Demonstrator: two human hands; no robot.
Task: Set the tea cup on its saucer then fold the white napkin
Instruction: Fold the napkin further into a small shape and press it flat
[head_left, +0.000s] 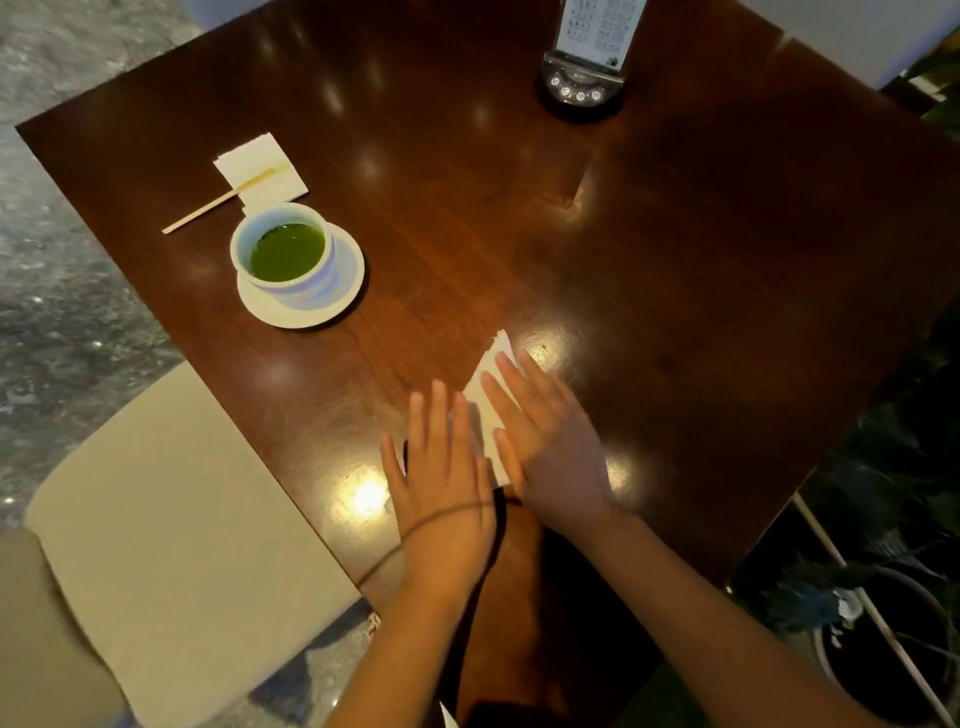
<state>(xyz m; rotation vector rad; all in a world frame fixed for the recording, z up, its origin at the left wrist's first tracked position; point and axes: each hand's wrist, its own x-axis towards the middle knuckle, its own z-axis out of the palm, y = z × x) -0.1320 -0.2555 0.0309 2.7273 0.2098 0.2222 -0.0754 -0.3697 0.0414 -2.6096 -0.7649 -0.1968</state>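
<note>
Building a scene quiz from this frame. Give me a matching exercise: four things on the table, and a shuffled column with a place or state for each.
Things:
1. tea cup
2. wooden stick
3. white napkin
4. menu stand

Place or state:
A. at the far edge of the table
B. pressed flat under both hands
C. on the saucer, filled with green tea
D. lying across a small square of paper

Pairs: 1-C, 2-D, 3-B, 4-A
</note>
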